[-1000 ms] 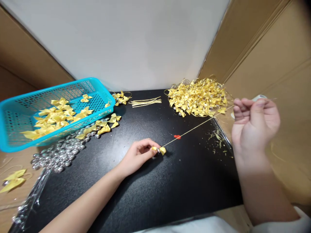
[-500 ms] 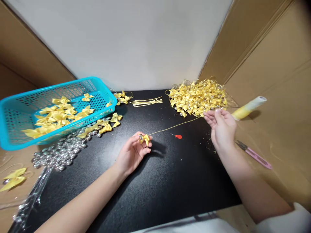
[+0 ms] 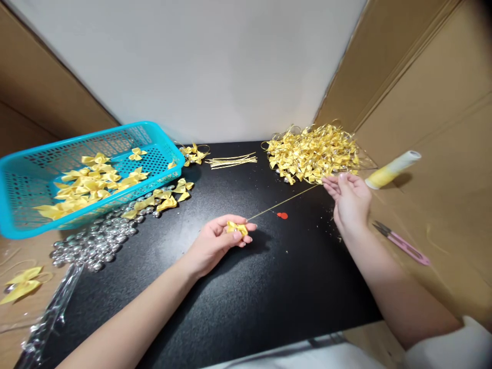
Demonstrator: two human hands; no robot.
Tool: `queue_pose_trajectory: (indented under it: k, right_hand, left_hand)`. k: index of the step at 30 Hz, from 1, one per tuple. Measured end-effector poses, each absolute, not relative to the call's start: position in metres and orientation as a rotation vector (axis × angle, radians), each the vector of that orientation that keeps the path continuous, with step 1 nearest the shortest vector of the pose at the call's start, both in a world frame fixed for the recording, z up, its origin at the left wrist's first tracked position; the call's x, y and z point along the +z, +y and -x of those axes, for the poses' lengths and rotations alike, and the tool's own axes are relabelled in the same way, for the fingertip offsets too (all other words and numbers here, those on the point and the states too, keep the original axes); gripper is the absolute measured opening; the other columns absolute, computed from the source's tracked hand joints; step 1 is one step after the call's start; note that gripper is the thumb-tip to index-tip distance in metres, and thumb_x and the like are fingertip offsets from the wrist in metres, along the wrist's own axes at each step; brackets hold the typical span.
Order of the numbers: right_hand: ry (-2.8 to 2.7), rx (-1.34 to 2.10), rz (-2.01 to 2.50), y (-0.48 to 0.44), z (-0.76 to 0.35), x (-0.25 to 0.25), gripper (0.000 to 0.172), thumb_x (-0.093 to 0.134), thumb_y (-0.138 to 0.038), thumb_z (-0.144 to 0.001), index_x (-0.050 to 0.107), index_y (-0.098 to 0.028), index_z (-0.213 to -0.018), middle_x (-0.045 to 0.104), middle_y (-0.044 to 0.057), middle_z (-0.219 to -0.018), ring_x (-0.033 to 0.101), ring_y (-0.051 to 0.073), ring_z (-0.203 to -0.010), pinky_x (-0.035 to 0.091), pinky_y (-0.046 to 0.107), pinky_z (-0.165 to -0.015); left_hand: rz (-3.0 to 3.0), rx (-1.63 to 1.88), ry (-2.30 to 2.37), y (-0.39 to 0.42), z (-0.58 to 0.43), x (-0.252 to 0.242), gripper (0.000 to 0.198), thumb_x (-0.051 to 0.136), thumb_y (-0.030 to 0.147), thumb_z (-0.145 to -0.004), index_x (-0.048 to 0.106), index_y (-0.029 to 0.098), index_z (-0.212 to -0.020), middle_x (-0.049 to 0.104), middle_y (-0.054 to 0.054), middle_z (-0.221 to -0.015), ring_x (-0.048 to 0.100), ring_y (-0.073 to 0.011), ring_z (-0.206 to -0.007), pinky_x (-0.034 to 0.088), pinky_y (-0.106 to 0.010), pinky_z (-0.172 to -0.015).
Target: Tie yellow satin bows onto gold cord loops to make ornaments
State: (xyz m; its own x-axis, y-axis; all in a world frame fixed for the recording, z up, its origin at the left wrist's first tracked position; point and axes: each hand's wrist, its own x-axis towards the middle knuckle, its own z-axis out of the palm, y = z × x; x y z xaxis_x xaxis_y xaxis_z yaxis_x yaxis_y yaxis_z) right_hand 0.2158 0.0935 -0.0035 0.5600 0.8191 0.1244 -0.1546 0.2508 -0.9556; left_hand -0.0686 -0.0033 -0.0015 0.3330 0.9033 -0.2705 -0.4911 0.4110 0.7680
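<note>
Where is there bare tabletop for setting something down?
Free: black tabletop between left forearm and right forearm, nearer than the red piece; a smaller patch between silver beads and left forearm. Crowded: far right, with heaped yellow bows; far left, around the turquoise basket.

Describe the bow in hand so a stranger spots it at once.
Start at the black tabletop and find the left hand above it. It holds a yellow ribbon bow, and a thin cord runs from there to the right hand. No other bow here is held.
</note>
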Motion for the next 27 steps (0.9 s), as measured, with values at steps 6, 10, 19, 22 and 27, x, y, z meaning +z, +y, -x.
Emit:
queue_pose_trajectory:
  k: [6,10,19,22,27]
  right_hand:
    - [-0.687,0.699,1.151,0.097,-0.221,-0.003,0.018,0.067,-0.028,-0.087,0.053,-0.019,-0.081,0.069,-0.002,-0.069,0.072,0.011,-0.067,0.06,0.023,-0.068]
    - [-0.683,0.682,1.156,0.097,-0.219,-0.002,0.016,0.065,-0.026,-0.088,0.053,-0.019,-0.08,0.069,-0.002,-0.068,0.072,0.011,-0.066,0.06,0.022,-0.067]
    - [-0.648,0.692,1.168,0.096,-0.215,0.002,0.012,0.058,-0.013,-0.09,0.054,-0.017,-0.079,0.068,-0.002,-0.064,0.072,0.011,-0.062,0.059,0.022,-0.065]
    - [-0.652,0.663,1.177,0.095,-0.215,0.002,0.014,0.061,-0.014,-0.089,0.054,-0.017,-0.078,0.068,-0.002,-0.063,0.071,0.011,-0.061,0.06,0.022,-0.065]
    - [-0.685,0.673,1.185,0.094,-0.215,0.002,0.016,0.065,-0.019,-0.088,0.053,-0.017,-0.079,0.068,-0.003,-0.063,0.07,0.01,-0.059,0.06,0.023,-0.065]
  left_hand:
    - [-0.827,0.749,0.704,-0.012,0.063,0.006,0.024,0.078,0.015,-0.076,0.066,0.015,-0.098,0.075,-0.01,-0.111,0.073,-0.0114,-0.082,0.054,-0.022,-0.079]
    - [-0.886,0.709,0.668,-0.015,0.062,0.009,0.016,0.07,0.02,-0.086,0.063,0.015,-0.099,0.077,-0.009,-0.101,0.071,-0.0127,-0.088,0.052,-0.023,-0.08]
    - [-0.926,0.688,0.634,-0.015,0.065,0.002,0.011,0.069,0.023,-0.087,0.066,0.015,-0.093,0.077,-0.011,-0.101,0.069,-0.0178,-0.105,0.052,-0.026,-0.085]
    - [-0.997,0.601,0.601,-0.018,0.065,0.006,0.008,0.066,0.022,-0.088,0.068,0.015,-0.091,0.076,-0.012,-0.109,0.068,-0.0193,-0.109,0.053,-0.028,-0.088]
    - [-1.418,0.432,0.574,-0.023,0.061,0.019,0.013,0.06,0.021,-0.091,0.07,0.013,-0.094,0.077,-0.014,-0.104,0.072,-0.0204,-0.1,0.055,-0.03,-0.087]
